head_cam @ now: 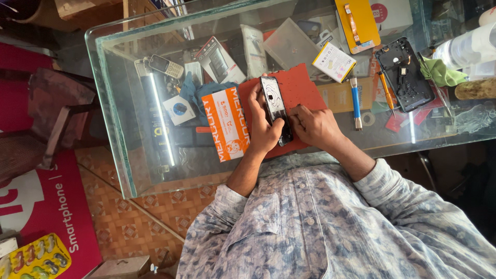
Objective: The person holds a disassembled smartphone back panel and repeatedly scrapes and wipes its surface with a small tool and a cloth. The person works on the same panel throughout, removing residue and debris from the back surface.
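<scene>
Glass counter (113,103) fills most of the view, thick green-edged top, shelf stock visible through it. Red sign panel (62,206) with white lettering lies lower left on the floor side. Red work mat (305,88) sits mid-counter under both hands.

Opened smartphone (275,108) — dark, long, inner side up — is over the mat, near the counter's front edge. Left hand (262,126) wraps it from the left, fingers curled round the edge, holding it. Right hand (316,125) is narrow, fingertips pressed on the phone's lower right edge; can't tell if it pinches a tool.

Packages by size: orange-and-white box (226,124) just left of the left hand, touching the mat; yellow flat pack (361,18) top centre with an orange strip on it; grey-black carton (219,59) upper left of mat; white battery pack with yellow edge (334,62) at the mat's upper right corner; small white square card with blue round mark (180,109) left of the orange box.

Second phone frame (404,75), black, lies well right. Green cloth (442,72) beside it. Keypad phone (166,66) upper left. Blue-handled tool (356,101) and orange screwdriver (387,92) — between mat and black frame.
</scene>
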